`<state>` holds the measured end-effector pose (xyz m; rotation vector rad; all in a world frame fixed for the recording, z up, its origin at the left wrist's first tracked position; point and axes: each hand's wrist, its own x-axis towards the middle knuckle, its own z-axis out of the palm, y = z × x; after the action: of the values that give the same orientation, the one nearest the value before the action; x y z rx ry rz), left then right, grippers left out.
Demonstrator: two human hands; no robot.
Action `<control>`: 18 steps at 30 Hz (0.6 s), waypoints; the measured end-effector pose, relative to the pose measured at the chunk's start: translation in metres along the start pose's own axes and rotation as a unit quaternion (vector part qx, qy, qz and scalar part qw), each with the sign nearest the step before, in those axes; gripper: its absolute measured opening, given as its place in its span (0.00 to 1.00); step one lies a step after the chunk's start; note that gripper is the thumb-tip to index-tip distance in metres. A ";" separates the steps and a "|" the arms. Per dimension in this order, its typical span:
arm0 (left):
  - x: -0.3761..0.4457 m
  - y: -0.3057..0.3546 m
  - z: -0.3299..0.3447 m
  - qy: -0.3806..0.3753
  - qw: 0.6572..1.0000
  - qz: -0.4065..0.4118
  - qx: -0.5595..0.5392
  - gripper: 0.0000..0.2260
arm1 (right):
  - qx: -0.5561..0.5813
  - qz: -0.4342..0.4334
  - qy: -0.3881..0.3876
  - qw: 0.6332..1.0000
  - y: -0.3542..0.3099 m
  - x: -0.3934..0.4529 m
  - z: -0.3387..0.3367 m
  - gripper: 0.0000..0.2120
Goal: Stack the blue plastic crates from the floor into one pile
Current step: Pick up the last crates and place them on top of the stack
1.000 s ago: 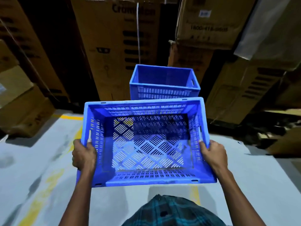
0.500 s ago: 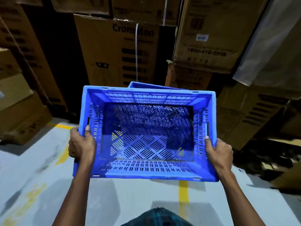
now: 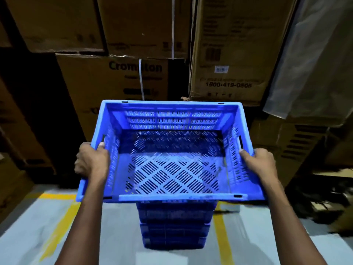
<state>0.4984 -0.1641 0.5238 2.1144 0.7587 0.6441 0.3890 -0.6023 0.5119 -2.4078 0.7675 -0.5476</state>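
While both arms reach forward, the left hand and right hand are each closed over a side rim of an empty blue crate, thumbs inside. It is held level in the air, directly above a pile of blue crates on the grey floor. Cardboard boxes rise behind.

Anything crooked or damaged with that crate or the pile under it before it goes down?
Nothing stands out. Both hands, left and right, hold the blue crate level above the pile, which looks straight. No cracks visible, though the picture is blurred.
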 end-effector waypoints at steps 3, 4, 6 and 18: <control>0.033 0.018 0.027 -0.042 0.999 0.015 0.009 0.19 | -0.010 0.016 -0.001 1.000 -0.018 0.025 0.010 0.23; 0.045 0.021 0.036 -0.055 0.998 0.022 0.011 0.19 | -0.016 0.024 -0.002 1.000 -0.023 0.034 0.015 0.23; 0.061 0.028 0.053 -0.073 0.997 0.034 0.013 0.19 | -0.027 0.039 -0.004 0.999 -0.032 0.048 0.023 0.23; 0.127 0.075 0.141 -0.131 0.984 0.072 0.098 0.17 | -0.081 0.117 -0.074 0.987 -0.074 0.135 0.075 0.21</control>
<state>0.7013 -0.1850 0.5278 2.3929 0.5433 0.3658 0.5597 -0.6074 0.5271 -2.4249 1.0451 -0.2164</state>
